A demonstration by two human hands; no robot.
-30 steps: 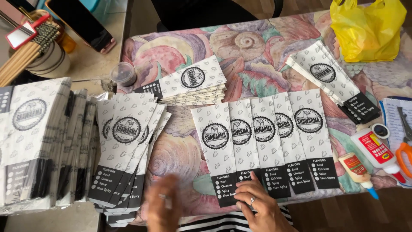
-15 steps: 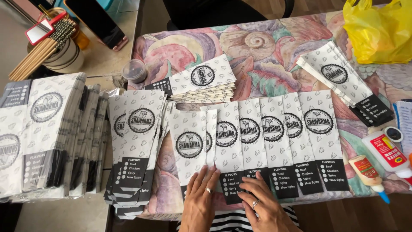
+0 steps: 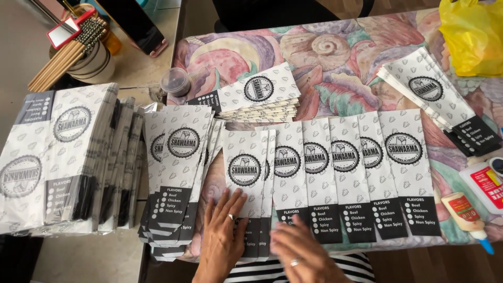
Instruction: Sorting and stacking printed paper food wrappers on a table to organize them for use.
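At the tabletop's near edge, the left hand [image 3: 222, 236] lies flat, fingers spread, on the leftmost white printed paper sleeve [image 3: 246, 178] of the overlapped row, which is best pinned while the blurred, seemingly open right hand [image 3: 298, 251] squares its edge.

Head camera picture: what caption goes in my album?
Two hands lining up printed paper sleeves on a table.

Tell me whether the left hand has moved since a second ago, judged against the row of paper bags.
Yes. The left hand has moved up from the table edge onto the leftmost bag of the row, which was not there before; the right hand stays alongside.
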